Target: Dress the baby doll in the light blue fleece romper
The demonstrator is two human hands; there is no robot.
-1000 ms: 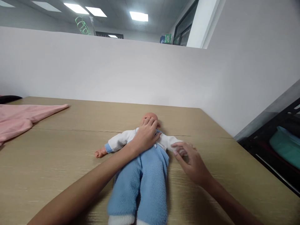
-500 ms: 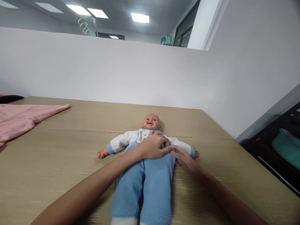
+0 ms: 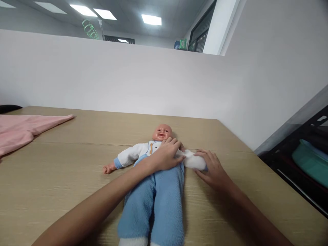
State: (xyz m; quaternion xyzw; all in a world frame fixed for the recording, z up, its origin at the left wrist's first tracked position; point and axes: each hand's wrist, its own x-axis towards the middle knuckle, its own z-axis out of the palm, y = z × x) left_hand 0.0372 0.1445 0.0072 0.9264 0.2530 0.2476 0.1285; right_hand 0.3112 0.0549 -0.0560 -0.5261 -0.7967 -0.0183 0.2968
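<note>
A baby doll (image 3: 162, 132) in a white top and blue fleece trousers (image 3: 156, 201) lies on its back on the wooden table (image 3: 64, 181), head away from me. My left hand (image 3: 167, 154) rests on its chest with fingers curled over the fabric at the shoulder. My right hand (image 3: 211, 168) wraps around the doll's white sleeve (image 3: 193, 161) on the right side, covering the end of that arm. The doll's other arm stretches out to the left, its small hand bare.
A pink cloth (image 3: 23, 128) lies at the table's far left. A white partition wall (image 3: 115, 75) runs behind the table. To the right stands a black rack (image 3: 302, 160) holding a teal bundle (image 3: 311, 162).
My left hand slid from the doll's face down to its chest, uncovering the face. My right hand moved in, then closed around the doll's right sleeve.
</note>
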